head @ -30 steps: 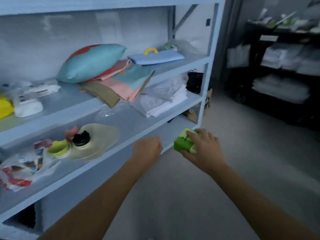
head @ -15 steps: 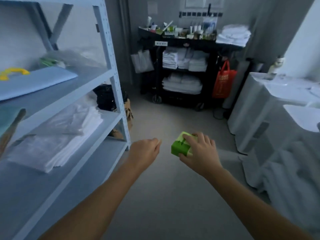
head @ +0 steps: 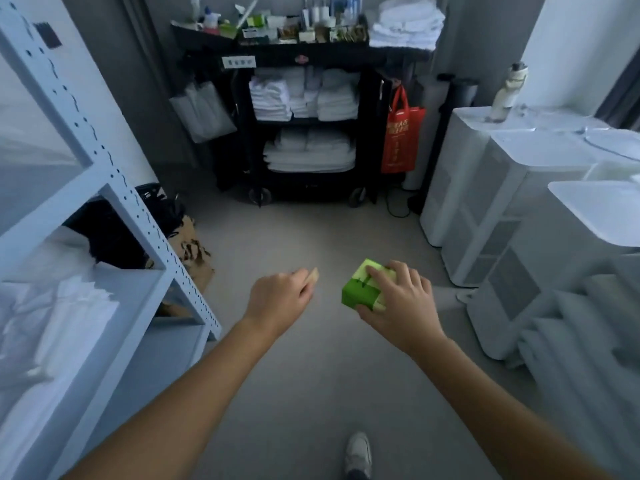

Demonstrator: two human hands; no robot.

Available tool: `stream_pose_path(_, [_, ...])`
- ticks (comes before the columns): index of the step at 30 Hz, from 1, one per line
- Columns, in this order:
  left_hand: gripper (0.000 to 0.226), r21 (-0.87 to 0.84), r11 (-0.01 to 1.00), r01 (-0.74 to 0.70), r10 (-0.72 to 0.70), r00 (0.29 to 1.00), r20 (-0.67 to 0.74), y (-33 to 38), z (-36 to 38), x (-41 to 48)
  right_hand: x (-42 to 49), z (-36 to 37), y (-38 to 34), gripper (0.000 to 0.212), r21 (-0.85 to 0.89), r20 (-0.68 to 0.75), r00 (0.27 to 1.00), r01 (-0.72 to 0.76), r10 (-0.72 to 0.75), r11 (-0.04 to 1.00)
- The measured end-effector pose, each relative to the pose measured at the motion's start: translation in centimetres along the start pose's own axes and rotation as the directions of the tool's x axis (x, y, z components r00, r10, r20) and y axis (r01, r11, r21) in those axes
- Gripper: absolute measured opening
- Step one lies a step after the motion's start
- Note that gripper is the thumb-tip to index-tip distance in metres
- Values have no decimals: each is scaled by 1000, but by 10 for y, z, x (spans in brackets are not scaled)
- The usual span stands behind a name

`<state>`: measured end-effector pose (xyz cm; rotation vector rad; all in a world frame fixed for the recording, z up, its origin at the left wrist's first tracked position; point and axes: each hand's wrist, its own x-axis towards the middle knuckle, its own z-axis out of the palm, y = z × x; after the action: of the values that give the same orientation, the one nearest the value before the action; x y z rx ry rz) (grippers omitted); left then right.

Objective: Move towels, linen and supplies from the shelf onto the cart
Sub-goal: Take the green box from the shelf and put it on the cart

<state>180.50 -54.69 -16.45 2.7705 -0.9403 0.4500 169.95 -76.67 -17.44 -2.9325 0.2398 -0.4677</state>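
Holding a green box [head: 360,289] in the right hand [head: 398,299], fingers over the top and thumb underneath, mid-air above the floor, well short of the cart [head: 311,51]. Left hand [head: 280,296] curled beside it, something pale at the fingertips; cannot tell whether pinched or merely a thumb. Might slip, gripped by one end only with the rest overhanging; might also find little room on the crowded top tray. Since half a second ago: facing the cart more squarely and nearer, shelf [head: 138,216] swung further left, grip unchanged.
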Motion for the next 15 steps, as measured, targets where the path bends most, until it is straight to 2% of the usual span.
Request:
stream_pose_path(2, [37,-3,1000,1,-1,1000,23,-16,4,39,45,9,4,72,29,18,1000,-13,12,1000])
stream_pose_path(9, [33,9,999,47,-46,994,-101,-86,8,160,217,28,-2,72,32,-15,998,63,-62,998])
stream_pose_path(15, [38,-37,994,100,-104,983,-149,-176,55,268,353,69,-20,73,20,-39,992,122,-121,992])
